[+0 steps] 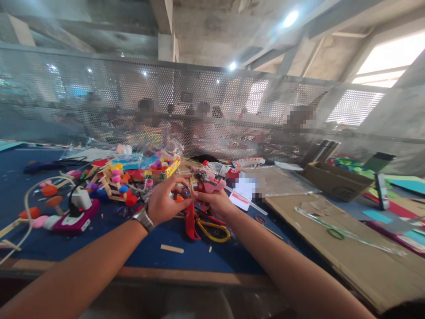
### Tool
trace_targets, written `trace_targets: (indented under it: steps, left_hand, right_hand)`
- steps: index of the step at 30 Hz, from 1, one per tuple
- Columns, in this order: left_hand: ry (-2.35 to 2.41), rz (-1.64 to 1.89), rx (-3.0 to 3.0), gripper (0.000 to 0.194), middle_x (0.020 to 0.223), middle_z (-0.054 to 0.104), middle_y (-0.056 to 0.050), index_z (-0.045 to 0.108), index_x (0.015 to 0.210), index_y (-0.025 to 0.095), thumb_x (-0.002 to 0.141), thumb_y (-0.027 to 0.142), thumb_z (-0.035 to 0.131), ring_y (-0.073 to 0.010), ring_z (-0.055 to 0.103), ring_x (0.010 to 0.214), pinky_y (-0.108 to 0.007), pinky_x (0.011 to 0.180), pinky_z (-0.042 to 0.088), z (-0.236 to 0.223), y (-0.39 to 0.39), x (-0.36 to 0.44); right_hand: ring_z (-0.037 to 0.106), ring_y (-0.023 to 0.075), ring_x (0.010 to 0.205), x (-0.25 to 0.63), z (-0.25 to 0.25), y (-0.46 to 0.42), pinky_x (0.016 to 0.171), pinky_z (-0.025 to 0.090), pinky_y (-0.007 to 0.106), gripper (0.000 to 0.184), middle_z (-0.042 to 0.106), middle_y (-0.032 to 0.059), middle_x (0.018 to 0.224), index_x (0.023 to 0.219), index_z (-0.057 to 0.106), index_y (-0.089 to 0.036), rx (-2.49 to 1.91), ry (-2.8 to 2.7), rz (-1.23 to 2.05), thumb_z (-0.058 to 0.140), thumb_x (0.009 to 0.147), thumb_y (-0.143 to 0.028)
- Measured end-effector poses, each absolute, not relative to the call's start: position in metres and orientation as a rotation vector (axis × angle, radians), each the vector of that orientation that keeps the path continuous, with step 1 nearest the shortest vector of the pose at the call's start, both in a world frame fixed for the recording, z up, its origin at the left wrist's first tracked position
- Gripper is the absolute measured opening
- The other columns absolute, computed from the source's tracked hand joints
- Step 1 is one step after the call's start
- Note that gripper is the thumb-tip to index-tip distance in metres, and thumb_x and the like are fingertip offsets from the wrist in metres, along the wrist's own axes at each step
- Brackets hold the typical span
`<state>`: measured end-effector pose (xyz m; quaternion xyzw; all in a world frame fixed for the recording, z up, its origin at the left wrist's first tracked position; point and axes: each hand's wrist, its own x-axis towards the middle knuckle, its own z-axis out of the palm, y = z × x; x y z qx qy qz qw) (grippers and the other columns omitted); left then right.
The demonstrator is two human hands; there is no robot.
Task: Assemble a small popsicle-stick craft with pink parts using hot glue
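My right hand is closed around a pink glue gun, held up over the blue table. My left hand, with a metal watch on the wrist, pinches a thin wooden stick right at the gun's front end. Both hands meet above red and yellow scissors lying on the table. A clear glue stick juts out from the gun to the right.
A wooden-stick structure with coloured pompoms and a bag of pompoms lie at left. A white plug sits on a magenta power strip. Cardboard sheets and a box lie at right. People sit behind a mesh screen.
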<state>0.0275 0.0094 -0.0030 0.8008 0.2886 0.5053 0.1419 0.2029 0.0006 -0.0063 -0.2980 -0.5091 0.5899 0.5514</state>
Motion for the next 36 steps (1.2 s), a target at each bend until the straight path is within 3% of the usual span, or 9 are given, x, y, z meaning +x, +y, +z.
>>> trace_targets:
  steps: [12, 27, 33, 36]
  left_hand:
    - [0.753, 1.466, 2.312, 0.034, 0.12, 0.066, -0.011, 0.053, 0.093, 0.019, 0.072, 0.029, 0.077, -0.0107, 0.068, 0.062, -0.021, 0.05, 0.047, -0.0008, 0.0076, 0.0285]
    - [0.774, 1.475, 2.27, 0.032, 0.12, 0.066, -0.012, 0.053, 0.091, 0.018, 0.072, 0.028, 0.077, -0.0094, 0.067, 0.06, -0.021, 0.051, 0.049, -0.0021, 0.0065, 0.03]
    - [0.691, 1.442, 2.286, 0.035, 0.121, 0.066, -0.014, 0.053, 0.092, 0.018, 0.071, 0.03, 0.078, -0.0099, 0.067, 0.059, -0.021, 0.05, 0.05, 0.0014, 0.0033, 0.0308]
    - [0.654, 1.383, 2.351, 0.033, 0.12, 0.066, -0.014, 0.053, 0.091, 0.018, 0.072, 0.029, 0.077, -0.0107, 0.068, 0.059, -0.021, 0.051, 0.05, 0.0013, 0.0012, 0.0321]
  right_hand:
    - [0.054, 0.0108, 0.055, 0.2054, -0.0078, 0.0022, 0.054, 0.04, 0.026, 0.037, 0.059, -0.0048, 0.062, 0.069, 0.053, -0.019, -0.724, -1.194, 1.435, 0.086, 0.053, -0.028]
    - [0.052, 0.0099, 0.052, 0.2045, -0.0096, 0.002, 0.05, 0.037, 0.025, 0.038, 0.059, -0.005, 0.059, 0.069, 0.054, -0.019, -0.743, -1.185, 1.431, 0.087, 0.054, -0.03]
    - [0.049, 0.0102, 0.051, 0.2009, -0.0107, 0.0039, 0.047, 0.034, 0.024, 0.044, 0.056, -0.0045, 0.056, 0.066, 0.055, -0.018, -0.792, -1.117, 1.368, 0.086, 0.05, -0.045]
    - [0.046, 0.0089, 0.049, 0.2, -0.0067, 0.0022, 0.045, 0.029, 0.023, 0.045, 0.052, -0.0056, 0.052, 0.064, 0.053, -0.018, -0.806, -1.072, 1.321, 0.087, 0.048, -0.044]
